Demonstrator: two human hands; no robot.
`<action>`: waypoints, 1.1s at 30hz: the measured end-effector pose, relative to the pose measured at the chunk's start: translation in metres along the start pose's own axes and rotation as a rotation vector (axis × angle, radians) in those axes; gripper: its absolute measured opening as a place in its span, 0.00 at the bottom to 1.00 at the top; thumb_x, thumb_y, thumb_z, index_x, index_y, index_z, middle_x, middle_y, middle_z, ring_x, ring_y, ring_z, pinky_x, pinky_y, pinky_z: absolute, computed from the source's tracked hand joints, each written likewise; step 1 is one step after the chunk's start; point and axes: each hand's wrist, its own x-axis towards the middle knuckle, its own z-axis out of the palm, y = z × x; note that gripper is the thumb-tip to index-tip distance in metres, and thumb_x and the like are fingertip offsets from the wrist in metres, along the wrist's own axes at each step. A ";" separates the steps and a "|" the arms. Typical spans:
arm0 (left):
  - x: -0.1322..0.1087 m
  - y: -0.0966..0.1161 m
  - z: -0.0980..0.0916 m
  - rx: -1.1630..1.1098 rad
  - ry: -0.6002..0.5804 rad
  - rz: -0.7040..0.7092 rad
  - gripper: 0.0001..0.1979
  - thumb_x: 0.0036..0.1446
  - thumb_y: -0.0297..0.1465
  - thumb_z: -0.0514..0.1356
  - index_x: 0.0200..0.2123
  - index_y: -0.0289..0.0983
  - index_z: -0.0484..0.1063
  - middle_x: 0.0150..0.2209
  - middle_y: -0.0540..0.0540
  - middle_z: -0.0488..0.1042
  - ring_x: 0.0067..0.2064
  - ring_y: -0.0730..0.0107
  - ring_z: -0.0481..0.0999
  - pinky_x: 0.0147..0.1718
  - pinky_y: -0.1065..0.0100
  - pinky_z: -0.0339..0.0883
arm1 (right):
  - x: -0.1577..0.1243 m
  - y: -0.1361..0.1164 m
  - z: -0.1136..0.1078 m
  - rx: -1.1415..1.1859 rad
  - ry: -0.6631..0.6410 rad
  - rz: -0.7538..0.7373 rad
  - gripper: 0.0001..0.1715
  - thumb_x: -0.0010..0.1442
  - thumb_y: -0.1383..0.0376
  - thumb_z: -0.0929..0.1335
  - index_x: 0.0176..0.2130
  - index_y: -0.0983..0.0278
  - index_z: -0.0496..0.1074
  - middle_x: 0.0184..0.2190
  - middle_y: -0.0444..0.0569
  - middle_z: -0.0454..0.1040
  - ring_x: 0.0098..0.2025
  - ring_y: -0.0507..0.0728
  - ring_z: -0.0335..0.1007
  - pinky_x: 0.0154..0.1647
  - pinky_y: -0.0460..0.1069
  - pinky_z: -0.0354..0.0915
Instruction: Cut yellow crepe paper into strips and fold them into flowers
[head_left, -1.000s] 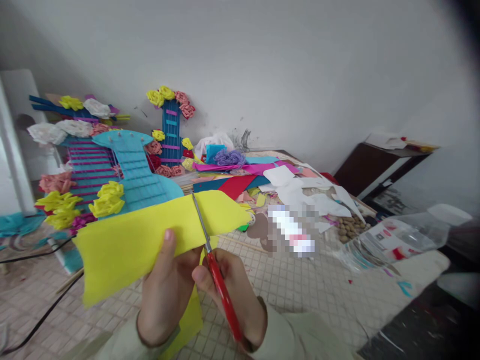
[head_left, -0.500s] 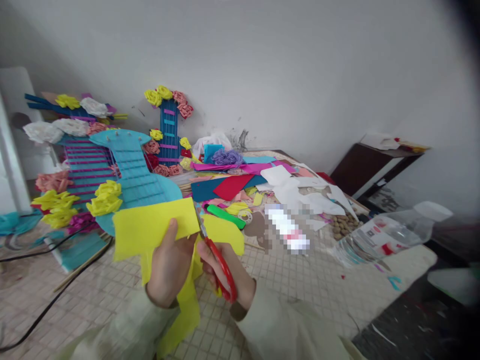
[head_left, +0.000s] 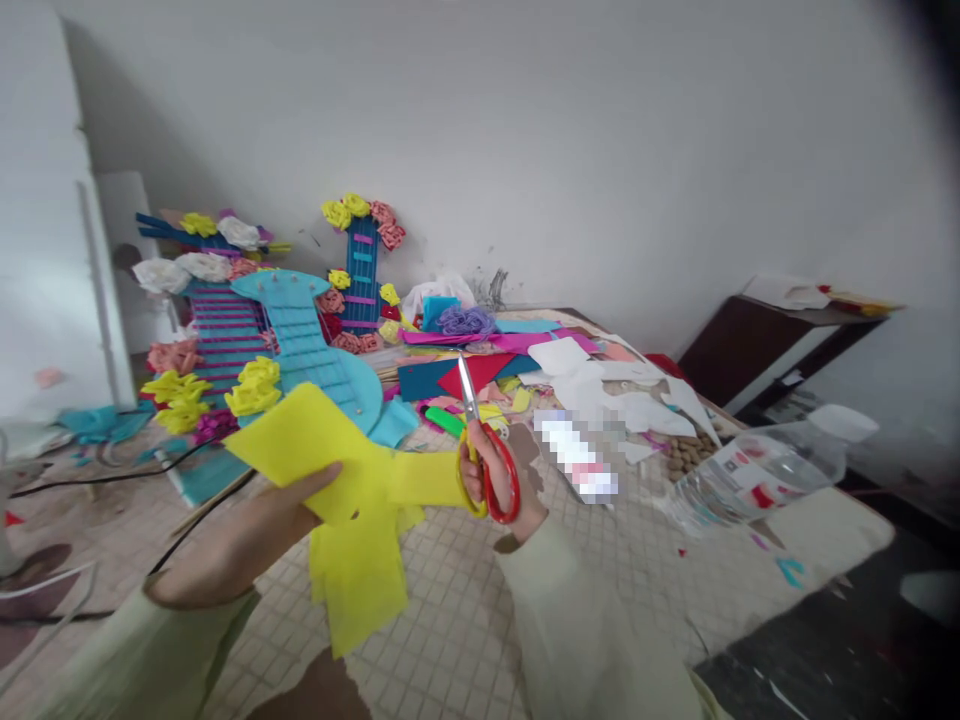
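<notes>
My left hand [head_left: 247, 525] is closed on a yellow sheet of crepe-like paper [head_left: 356, 455], thumb lying on top. The paper spreads into several broad strips, roughly cross-shaped, with a small hole near the middle. In my right hand [head_left: 529, 500] are scissors [head_left: 468, 385] with one red and one yellow handle loop. Their blades are together and point up and away from me. One yellow strip reaches to the right fingers; whether they pinch it is unclear.
Light-blue guitar-shaped crafts [head_left: 300, 325] with paper flowers [head_left: 255, 385] stand at the back left. Coloured scraps and white paper [head_left: 600, 390] lie behind the hands. A phone with a blurred screen [head_left: 574, 455] and a clear bottle [head_left: 757, 465] are to the right. A black cable [head_left: 199, 520] crosses the left.
The scissors have come away from the paper's edge and their blades now point upward. My left hand has moved left and turned, and the paper has spread out. The view has shifted left.
</notes>
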 end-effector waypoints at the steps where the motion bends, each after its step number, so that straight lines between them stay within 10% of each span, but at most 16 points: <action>1: -0.004 0.000 -0.007 0.063 -0.028 -0.071 0.17 0.45 0.25 0.63 0.42 0.36 0.73 0.37 0.46 0.78 0.39 0.52 0.76 0.35 0.62 0.72 | 0.001 0.000 -0.003 0.010 0.007 -0.002 0.27 0.47 0.43 0.65 0.26 0.64 0.60 0.14 0.35 0.53 0.12 0.44 0.47 0.10 0.39 0.48; 4: -0.010 -0.001 -0.026 0.391 -0.166 -0.245 0.13 0.47 0.30 0.63 0.39 0.36 0.75 0.35 0.44 0.78 0.37 0.55 0.77 0.32 0.66 0.71 | 0.002 0.001 -0.011 0.008 0.006 -0.040 0.27 0.47 0.43 0.65 0.27 0.64 0.62 0.14 0.35 0.54 0.12 0.44 0.48 0.11 0.39 0.49; 10: 0.006 -0.007 -0.042 0.992 -0.334 -0.141 0.08 0.46 0.34 0.62 0.30 0.37 0.77 0.23 0.47 0.76 0.20 0.71 0.70 0.15 0.76 0.56 | -0.011 -0.007 -0.020 0.011 -0.027 -0.106 0.29 0.47 0.41 0.63 0.26 0.65 0.62 0.15 0.36 0.55 0.13 0.44 0.49 0.12 0.40 0.49; 18: 0.023 0.011 -0.065 1.388 -0.109 0.093 0.19 0.47 0.38 0.61 0.09 0.38 0.67 0.09 0.48 0.67 0.14 0.66 0.66 0.22 0.67 0.54 | -0.043 -0.007 -0.046 0.115 0.025 -0.092 0.27 0.48 0.44 0.66 0.25 0.65 0.62 0.13 0.35 0.53 0.12 0.44 0.46 0.10 0.39 0.47; 24: 0.043 -0.016 -0.008 1.531 -0.255 0.438 0.14 0.50 0.42 0.55 0.34 0.40 0.74 0.39 0.42 0.76 0.42 0.52 0.71 0.42 0.61 0.56 | -0.052 0.004 -0.062 0.155 0.043 -0.049 0.28 0.48 0.43 0.65 0.26 0.66 0.63 0.14 0.35 0.53 0.12 0.43 0.46 0.09 0.39 0.47; 33: 0.106 -0.064 0.053 1.827 -0.677 0.267 0.28 0.37 0.28 0.65 0.47 0.39 0.67 0.48 0.41 0.71 0.51 0.50 0.64 0.49 0.49 0.50 | -0.052 0.010 -0.073 0.205 0.103 -0.095 0.28 0.47 0.42 0.65 0.26 0.65 0.63 0.13 0.35 0.53 0.11 0.43 0.45 0.08 0.38 0.46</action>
